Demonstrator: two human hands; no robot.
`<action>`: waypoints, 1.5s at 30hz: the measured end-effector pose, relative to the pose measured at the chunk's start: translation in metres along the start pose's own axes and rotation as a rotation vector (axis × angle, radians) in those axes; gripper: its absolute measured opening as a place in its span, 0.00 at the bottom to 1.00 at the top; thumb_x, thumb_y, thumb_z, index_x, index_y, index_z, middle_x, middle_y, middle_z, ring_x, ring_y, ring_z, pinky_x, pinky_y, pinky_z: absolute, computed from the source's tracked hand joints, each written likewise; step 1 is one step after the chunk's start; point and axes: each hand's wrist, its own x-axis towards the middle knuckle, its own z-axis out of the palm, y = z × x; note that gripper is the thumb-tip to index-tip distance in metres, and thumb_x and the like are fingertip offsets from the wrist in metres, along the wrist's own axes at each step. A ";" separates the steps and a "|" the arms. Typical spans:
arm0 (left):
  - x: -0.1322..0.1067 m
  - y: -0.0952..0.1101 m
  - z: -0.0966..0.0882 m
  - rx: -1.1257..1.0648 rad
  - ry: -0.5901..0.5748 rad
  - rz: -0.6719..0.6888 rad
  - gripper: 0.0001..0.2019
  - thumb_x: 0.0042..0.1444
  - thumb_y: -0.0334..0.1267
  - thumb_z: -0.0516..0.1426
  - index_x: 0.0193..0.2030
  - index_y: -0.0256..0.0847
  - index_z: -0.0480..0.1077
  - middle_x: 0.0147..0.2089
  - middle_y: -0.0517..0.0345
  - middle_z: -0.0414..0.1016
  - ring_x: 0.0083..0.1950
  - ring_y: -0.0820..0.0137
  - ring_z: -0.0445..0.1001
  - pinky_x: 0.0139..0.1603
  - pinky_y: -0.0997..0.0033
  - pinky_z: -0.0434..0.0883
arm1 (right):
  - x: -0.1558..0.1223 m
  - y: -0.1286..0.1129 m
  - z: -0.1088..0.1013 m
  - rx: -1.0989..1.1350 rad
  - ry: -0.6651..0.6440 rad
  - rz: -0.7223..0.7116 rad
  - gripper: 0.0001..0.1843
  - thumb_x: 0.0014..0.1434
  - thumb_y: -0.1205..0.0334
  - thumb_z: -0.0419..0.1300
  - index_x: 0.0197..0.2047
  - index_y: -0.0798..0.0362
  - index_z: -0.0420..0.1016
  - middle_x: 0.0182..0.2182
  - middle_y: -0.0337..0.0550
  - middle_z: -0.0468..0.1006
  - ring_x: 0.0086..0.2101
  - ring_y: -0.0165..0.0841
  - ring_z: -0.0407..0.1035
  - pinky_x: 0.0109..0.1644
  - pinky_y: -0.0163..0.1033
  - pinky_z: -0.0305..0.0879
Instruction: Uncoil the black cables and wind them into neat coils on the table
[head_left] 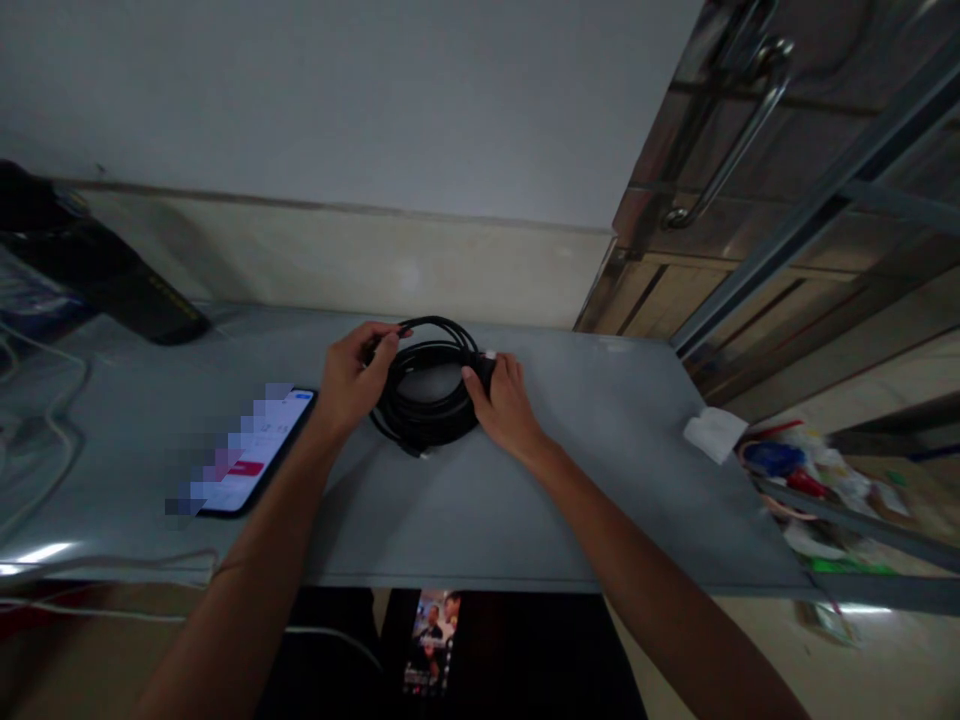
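A coiled black cable (431,420) lies on the grey tabletop (465,530), between my two hands. On the coil's left side, my left hand (358,368) pinches a strand of it between thumb and fingers. My right hand (506,408) grips the right side of the coil, around a black part with a light tip that looks like a connector. Another end of the cable with a small pale tip (425,455) shows at the front of the coil. A phone (259,455) with its screen lit lies beside my left forearm.
A black bottle-like object (112,265) stands at the back left. White cords (64,450) run along the left. A second lit phone (433,640) rests on the lap. A crumpled white paper (716,433) sits at the right edge, near a bin of litter (806,470) and a metal frame (810,215).
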 end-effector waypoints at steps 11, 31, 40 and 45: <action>0.003 -0.042 0.002 0.273 0.002 -0.059 0.22 0.73 0.49 0.55 0.63 0.40 0.80 0.67 0.40 0.84 0.69 0.48 0.79 0.76 0.44 0.70 | -0.006 -0.006 -0.001 0.081 -0.051 -0.028 0.53 0.79 0.25 0.47 0.86 0.60 0.46 0.75 0.71 0.61 0.77 0.57 0.55 0.82 0.67 0.56; 0.002 -0.027 0.001 0.092 0.056 -0.264 0.16 0.61 0.53 0.67 0.48 0.45 0.86 0.45 0.52 0.89 0.47 0.54 0.86 0.55 0.55 0.81 | -0.009 -0.030 -0.014 -0.230 -0.364 -0.593 0.27 0.72 0.39 0.73 0.58 0.55 0.83 0.49 0.50 0.84 0.52 0.45 0.76 0.68 0.53 0.63; 0.002 -0.020 0.003 -0.202 -0.253 -0.345 0.31 0.42 0.44 0.77 0.57 0.44 0.85 0.60 0.47 0.89 0.65 0.41 0.83 0.76 0.37 0.71 | -0.007 -0.036 -0.023 -0.222 -0.346 -0.521 0.33 0.71 0.24 0.66 0.42 0.49 0.83 0.41 0.45 0.85 0.45 0.44 0.78 0.59 0.52 0.67; -0.001 -0.015 0.006 -0.253 -0.289 -0.327 0.32 0.43 0.38 0.74 0.59 0.43 0.85 0.61 0.45 0.89 0.67 0.40 0.83 0.77 0.35 0.71 | -0.009 -0.040 -0.029 -0.108 -0.343 -0.436 0.35 0.71 0.22 0.64 0.36 0.48 0.80 0.36 0.42 0.83 0.45 0.43 0.77 0.65 0.55 0.65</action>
